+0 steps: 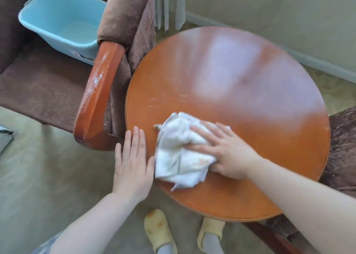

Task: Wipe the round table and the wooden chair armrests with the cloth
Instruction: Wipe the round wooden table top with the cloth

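Observation:
A round wooden table [240,84] fills the middle of the view, with white dusty streaks near its left side. A crumpled white cloth [177,153] lies on the table's near left part. My right hand [223,151] presses flat on the cloth, fingers spread over it. My left hand [133,161] rests flat with fingers together at the table's left edge, its thumb touching the cloth. To the left, a wooden chair armrest [96,93] curves down, speckled with white dust.
A brown upholstered chair [38,88] stands at the left with a light blue plastic tub [61,22] on its seat. A second brown chair [342,147] touches the table's right side. My feet in yellow slippers [158,232] stand on the carpet below.

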